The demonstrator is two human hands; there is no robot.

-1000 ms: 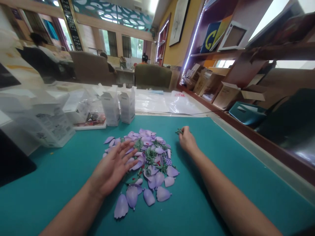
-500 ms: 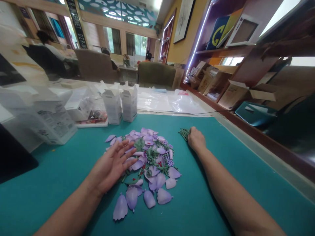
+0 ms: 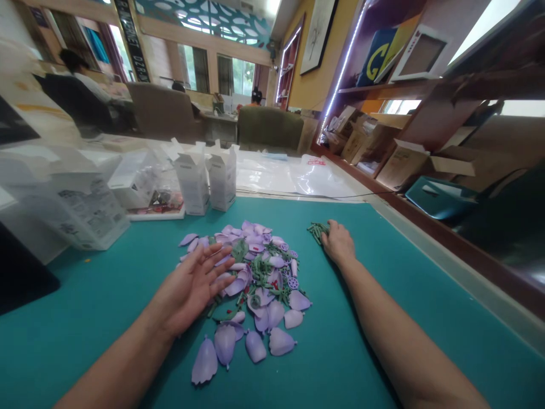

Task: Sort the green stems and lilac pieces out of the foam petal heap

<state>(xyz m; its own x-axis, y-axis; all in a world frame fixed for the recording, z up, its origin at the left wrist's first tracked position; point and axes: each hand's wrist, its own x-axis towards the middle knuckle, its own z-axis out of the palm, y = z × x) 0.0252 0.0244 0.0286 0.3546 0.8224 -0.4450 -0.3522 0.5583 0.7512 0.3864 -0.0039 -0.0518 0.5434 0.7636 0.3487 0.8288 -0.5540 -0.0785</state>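
Note:
My left hand (image 3: pixel 193 284) is palm up with its fingers spread, over the left side of a heap of lilac plastic petals (image 3: pixel 276 312). Nothing lies in its palm. At the right, my right hand (image 3: pixel 339 243) rests palm down on the mat against a small bunch of green plastic stems (image 3: pixel 317 232). Its fingers are loosely apart at the bunch's right end, and the tips are partly hidden. Mixed into the heap are green leafy pieces (image 3: pixel 260 267), small red bits and lilac wheel-shaped pieces (image 3: pixel 292 283). Several petals (image 3: pixel 205 362) lie loose in front.
The green mat (image 3: pixel 340 352) covers the table. Two white boxes (image 3: pixel 193 184) with raised flaps stand behind the heap, near a printed bag (image 3: pixel 87 210). A dark object (image 3: pixel 25 272) sits at the left edge. Shelves with cartons (image 3: pixel 402 162) run along the right; people sit farther back.
My right hand has loosened from a closed shape, its fingers now more apart beside the green stems. The left hand stays nearly still. The whole view shifts slightly.

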